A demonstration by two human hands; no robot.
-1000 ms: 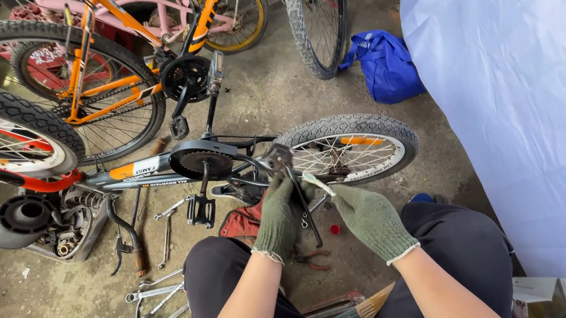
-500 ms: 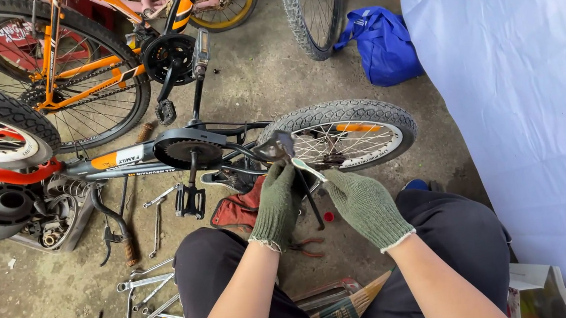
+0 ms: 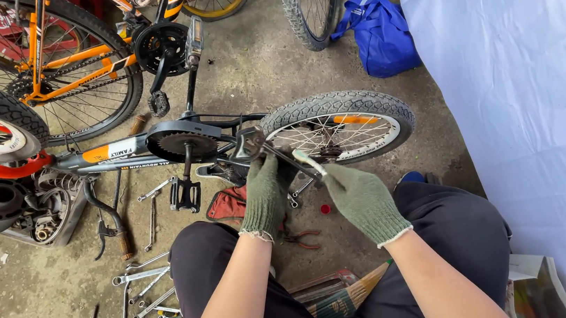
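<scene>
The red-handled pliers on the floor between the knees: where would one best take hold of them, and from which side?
Probably by the two red handles of the pliers, from above: they lie flat on the floor, handles spread toward the right knee, just below the left hand.

There is 1 view, from a camera worn on the person's head. It looks steeply down and forward over the person's own lap, so the forearms enter from the bottom edge and the dark trousers fill the lower middle. The landmark is the small bicycle wheel (image 3: 340,126), lying just above frame centre. The camera sits close to it, near enough to show single spokes. The left hand (image 3: 264,195) and right hand (image 3: 363,199) sit just below that wheel. Left of the wheel lies concrete floor (image 3: 25,305); right of it a pale sheet (image 3: 520,85) fills the frame's edge. With 1 camera, no second view overlaps.
</scene>
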